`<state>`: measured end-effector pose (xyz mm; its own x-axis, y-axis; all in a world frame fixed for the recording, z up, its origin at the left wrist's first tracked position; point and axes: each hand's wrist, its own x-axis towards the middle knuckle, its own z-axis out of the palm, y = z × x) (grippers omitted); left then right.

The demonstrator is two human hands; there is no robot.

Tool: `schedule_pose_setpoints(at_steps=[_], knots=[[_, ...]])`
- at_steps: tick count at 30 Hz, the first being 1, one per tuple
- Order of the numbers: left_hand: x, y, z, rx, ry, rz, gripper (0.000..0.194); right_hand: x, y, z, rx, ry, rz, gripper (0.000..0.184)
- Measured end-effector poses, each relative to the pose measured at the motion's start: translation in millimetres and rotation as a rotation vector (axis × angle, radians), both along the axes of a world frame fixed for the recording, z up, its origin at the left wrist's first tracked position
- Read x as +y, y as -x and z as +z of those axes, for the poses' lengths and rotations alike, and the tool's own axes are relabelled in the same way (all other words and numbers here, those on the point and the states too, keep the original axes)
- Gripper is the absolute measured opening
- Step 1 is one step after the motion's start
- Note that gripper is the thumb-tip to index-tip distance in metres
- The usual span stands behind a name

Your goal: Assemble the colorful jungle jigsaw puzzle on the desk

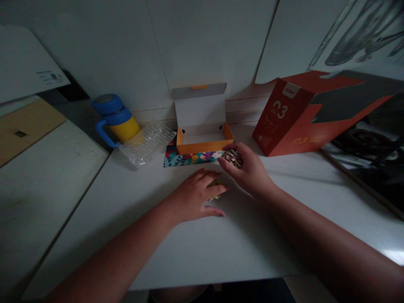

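Observation:
My right hand [249, 168] is closed around a bundle of thin, multicoloured flat pieces [232, 158], their edges showing between thumb and fingers. I cannot tell exactly what they are. It is beside the front right corner of an open orange box [202, 147] with a white inside and its lid raised. My left hand [198, 193] lies palm down over the table with its fingers apart. Beneath those fingers, a small yellow-green piece [216, 197] is partly hidden. A dark strip with a colourful plant pattern [176, 160] runs along the front of the box.
A blue and yellow handled flask [123, 124] stands at the back left, with clear bubble wrap [148, 145] against it. To the right is a large red-orange carton [284, 118] marked 03. The white table [176, 261] has its front edge near me.

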<state>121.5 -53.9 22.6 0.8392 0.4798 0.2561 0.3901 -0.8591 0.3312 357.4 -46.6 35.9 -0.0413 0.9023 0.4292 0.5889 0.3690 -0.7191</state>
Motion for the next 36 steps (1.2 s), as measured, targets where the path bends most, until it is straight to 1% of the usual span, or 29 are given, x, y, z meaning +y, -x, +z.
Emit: schedule_pose_setpoints(at_steps=[3, 5, 10, 14, 16, 19, 24, 27, 31, 34, 36], knots=[[-3, -3, 0.6, 0.063, -0.008, 0.086, 0.039, 1, 2, -3.5, -0.003, -0.027, 0.027, 0.033], [-3, -1, 1.6, 0.106, -0.031, 0.137, 0.030, 0, 4, -4.9, -0.014, -0.043, 0.062, 0.033], [5, 15, 7.6, 0.179, -0.060, 0.213, 0.033, -3, 12, -10.1, -0.093, -0.052, 0.199, 0.038], [15, 32, 11.4, 0.206, -0.059, 0.287, 0.020, -2, 15, -14.8, -0.112, -0.032, 0.259, 0.039], [19, 38, 11.2, 0.200, -0.055, 0.331, 0.020, -1, 15, -16.4, -0.116, -0.012, 0.264, 0.037], [23, 44, 7.4, 0.147, -0.043, 0.376, 0.029, 2, 12, -18.4, -0.129, 0.028, 0.248, 0.034], [24, 48, 0.1, 0.108, -0.053, 0.374, 0.031, 6, 9, -22.1, -0.153, 0.075, 0.186, 0.034], [23, 48, -0.2, 0.119, -0.056, 0.369, 0.031, 7, 6, -21.5, -0.161, 0.062, 0.168, 0.036], [23, 48, 1.6, 0.111, -0.051, 0.369, 0.031, 8, 1, -15.5, -0.174, 0.050, 0.151, 0.034], [22, 47, 2.4, 0.103, -0.053, 0.373, 0.030, 7, 0, -12.3, -0.202, 0.032, 0.178, 0.034], [22, 47, 2.4, 0.106, -0.053, 0.377, 0.029, 6, 0, -12.9, -0.235, 0.014, 0.235, 0.034]])
